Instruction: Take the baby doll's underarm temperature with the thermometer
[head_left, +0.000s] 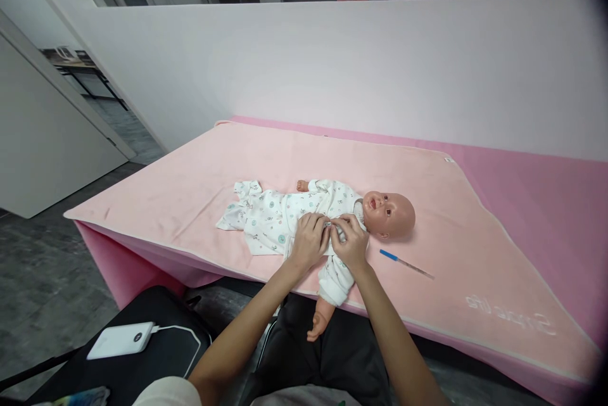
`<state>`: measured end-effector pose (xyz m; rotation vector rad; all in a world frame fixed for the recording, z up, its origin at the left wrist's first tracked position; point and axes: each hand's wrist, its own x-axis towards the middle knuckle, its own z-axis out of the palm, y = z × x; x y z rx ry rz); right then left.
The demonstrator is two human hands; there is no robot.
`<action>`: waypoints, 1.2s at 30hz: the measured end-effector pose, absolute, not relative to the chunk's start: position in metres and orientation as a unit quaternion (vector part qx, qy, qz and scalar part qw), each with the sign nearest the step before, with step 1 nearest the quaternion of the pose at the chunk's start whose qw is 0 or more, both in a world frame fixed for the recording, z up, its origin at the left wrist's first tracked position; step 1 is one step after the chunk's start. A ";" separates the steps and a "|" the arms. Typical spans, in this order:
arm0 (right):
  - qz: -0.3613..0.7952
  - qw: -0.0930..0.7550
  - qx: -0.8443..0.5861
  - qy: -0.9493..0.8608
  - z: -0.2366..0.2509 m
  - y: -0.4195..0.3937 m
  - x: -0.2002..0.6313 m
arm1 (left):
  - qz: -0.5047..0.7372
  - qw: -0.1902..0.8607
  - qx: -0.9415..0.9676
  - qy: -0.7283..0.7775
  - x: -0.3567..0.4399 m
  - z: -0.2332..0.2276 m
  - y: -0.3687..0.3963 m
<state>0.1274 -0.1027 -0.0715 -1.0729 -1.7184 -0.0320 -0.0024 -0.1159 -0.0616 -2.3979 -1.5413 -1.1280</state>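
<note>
Doll [332, 216] near pink blanket's [190, 165] front edge, open room behind, left hand [308, 241] and right hand [351, 242] pinching its white romper [275, 216] at the chest.

Left hand [310, 240], right hand [350, 242] side by side, fingers pinching.

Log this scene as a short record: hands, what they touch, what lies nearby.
left hand: pinching the printed romper at the chest
right hand: pinching the same fabric, beside the left
doll: on its back, head to the right, one arm hanging over the edge
surface: pink blanket
nearby: thin blue-tipped stick right of the hands
lower left: white power bank, cabled
</note>
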 end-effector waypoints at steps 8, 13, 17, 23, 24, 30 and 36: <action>-0.014 0.521 -0.443 -0.729 -0.068 -0.105 0.127 | -0.435 -0.080 -0.750 -0.492 -0.007 -0.053 -0.117; -0.008 0.506 -0.438 -0.743 -0.067 -0.110 0.127 | -0.491 -0.174 -0.720 -0.459 -0.016 -0.049 -0.120; -0.011 0.487 -0.434 -0.758 -0.068 -0.112 0.129 | -0.491 -0.202 -0.720 -0.448 -0.019 -0.049 -0.121; -0.032 0.468 -0.434 -0.769 -0.070 -0.111 0.128 | -0.480 -0.219 -0.718 -0.455 -0.021 -0.048 -0.118; -0.040 0.464 -0.436 -0.770 -0.070 -0.111 0.128 | -0.477 -0.223 -0.717 -0.457 -0.021 -0.048 -0.118; -0.084 0.478 -0.435 -0.758 -0.074 -0.107 0.126 | -0.466 -0.280 -0.698 -0.466 -0.024 -0.044 -0.116; -0.074 0.475 -0.444 -0.756 -0.073 -0.107 0.126 | -0.481 -0.306 -0.662 -0.487 -0.026 -0.042 -0.115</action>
